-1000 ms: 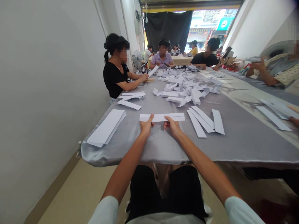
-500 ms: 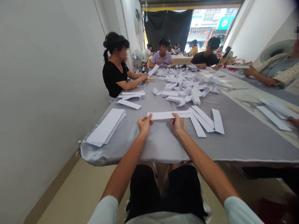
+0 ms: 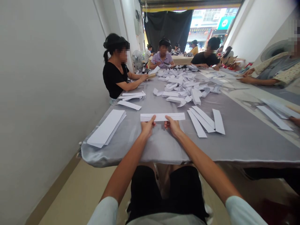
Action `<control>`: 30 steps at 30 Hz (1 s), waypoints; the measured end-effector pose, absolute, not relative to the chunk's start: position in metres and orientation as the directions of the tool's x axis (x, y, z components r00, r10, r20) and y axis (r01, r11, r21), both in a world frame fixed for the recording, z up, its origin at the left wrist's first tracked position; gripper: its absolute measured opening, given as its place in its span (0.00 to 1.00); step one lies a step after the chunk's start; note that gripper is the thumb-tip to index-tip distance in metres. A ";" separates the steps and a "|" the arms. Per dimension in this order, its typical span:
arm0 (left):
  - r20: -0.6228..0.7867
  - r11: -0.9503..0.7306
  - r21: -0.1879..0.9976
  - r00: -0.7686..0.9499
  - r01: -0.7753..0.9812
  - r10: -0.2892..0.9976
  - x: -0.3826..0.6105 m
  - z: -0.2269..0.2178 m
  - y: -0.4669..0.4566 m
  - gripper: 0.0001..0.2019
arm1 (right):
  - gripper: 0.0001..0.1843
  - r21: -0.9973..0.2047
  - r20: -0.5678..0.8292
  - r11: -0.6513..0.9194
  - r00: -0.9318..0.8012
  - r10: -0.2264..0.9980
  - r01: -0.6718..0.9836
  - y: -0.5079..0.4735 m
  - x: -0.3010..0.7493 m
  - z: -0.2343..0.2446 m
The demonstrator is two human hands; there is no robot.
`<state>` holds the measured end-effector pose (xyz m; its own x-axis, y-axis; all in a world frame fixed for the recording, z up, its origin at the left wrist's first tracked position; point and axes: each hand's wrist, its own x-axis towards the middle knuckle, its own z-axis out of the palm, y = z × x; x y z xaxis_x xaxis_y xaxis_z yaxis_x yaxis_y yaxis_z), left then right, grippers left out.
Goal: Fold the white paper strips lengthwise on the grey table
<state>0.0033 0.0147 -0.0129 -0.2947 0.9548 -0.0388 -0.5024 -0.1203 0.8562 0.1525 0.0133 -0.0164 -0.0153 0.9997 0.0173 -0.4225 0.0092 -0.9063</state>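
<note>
Between my hands, just above the table, is a long folded strip of white paper (image 3: 160, 117) with a crease line along its length. My left hand (image 3: 148, 125) pinches its lower edge left of the middle, thumb on top. My right hand (image 3: 172, 124) grips it the same way a little to the right, so both ends stick out past my hands. On the right lie several folded paper strips (image 3: 202, 119), fanned out. To the left rests a stack of wider white paper sheets (image 3: 106, 128).
A heap of folded white papers (image 3: 180, 82) covers the middle of the grey cloth-covered table (image 3: 164, 150). More strips (image 3: 131, 97) lie before a person in black (image 3: 117, 75) at the left. Other people sit around the table, one at the right (image 3: 274, 73). A wall runs along the left.
The paper strip has moved left, away from the fanned strips on the right. My right hand has come closer to my left. The person at the right has lowered their hands.
</note>
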 end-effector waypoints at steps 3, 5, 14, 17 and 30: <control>-0.069 -0.132 0.842 -0.347 -0.524 0.935 -0.003 -0.013 0.018 0.25 | 0.18 -0.897 0.013 0.032 0.047 0.999 -0.441 0.018 0.158 -0.015; -0.065 -0.135 0.848 -0.354 -0.513 0.933 -0.005 -0.014 0.020 0.25 | 0.17 -0.895 0.023 0.053 0.073 0.997 -0.442 0.020 0.159 -0.014; -0.086 -0.167 0.846 -0.439 -0.506 0.894 -0.009 -0.015 0.022 0.21 | 0.16 -0.859 0.026 0.160 0.272 0.962 -0.486 0.024 0.165 -0.013; -0.087 -0.167 0.844 -0.437 -0.510 0.895 -0.009 -0.014 0.021 0.21 | 0.16 -0.854 0.011 0.147 0.265 0.964 -0.499 0.023 0.165 -0.013; -0.046 -0.044 0.915 -0.212 -0.402 0.976 -0.003 -0.015 0.017 0.27 | 0.16 -0.870 0.030 0.108 0.168 0.985 -0.481 0.017 0.160 -0.008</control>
